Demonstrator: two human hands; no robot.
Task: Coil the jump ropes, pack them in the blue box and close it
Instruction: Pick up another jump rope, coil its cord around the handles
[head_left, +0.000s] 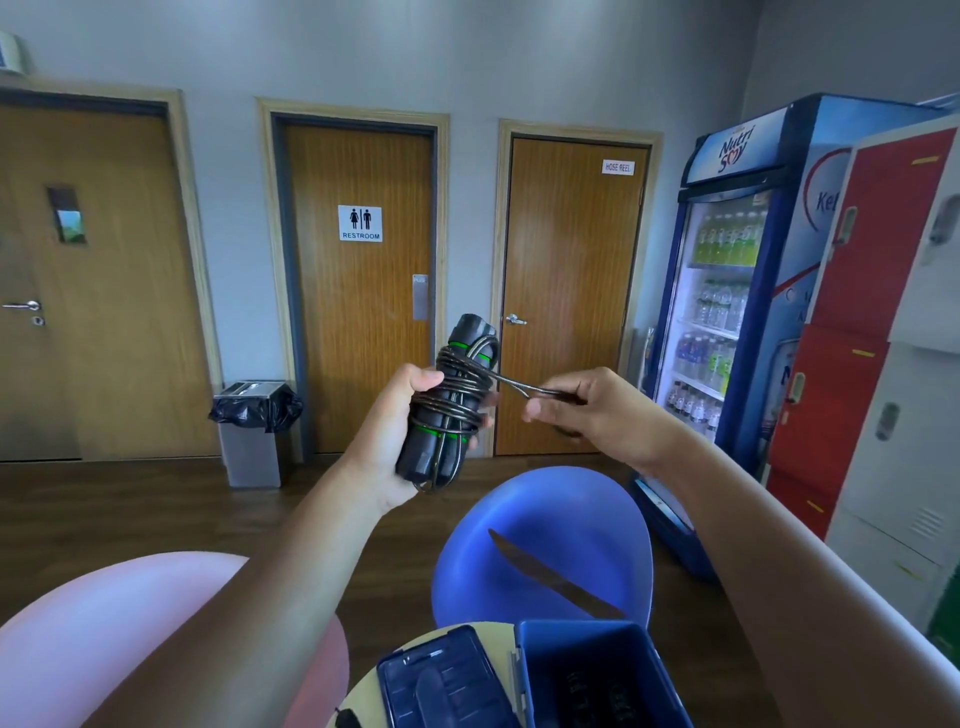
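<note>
My left hand (402, 415) is held up in front of me, at about the height of the door handles, fingers and thumb curled round the two black handles (460, 395) of the rope (457, 371), which stand side by side and tilt a little to the right. The dark cord is wound round them in several turns between their green bands. My right hand (587, 410) is just beside the bundle, thumb and fingertips pinching a narrow loop of the cord that runs taut from the upper turns. Low in view, the blue box (582, 647) stands open on the round table (493, 636), its lid (441, 686) lying flat to the left of it. There are dark shapes inside (too dim for me to tell what they are). A blue chair (545, 519) stands behind the table, a pink one (104, 623) to the left of it.
</note>
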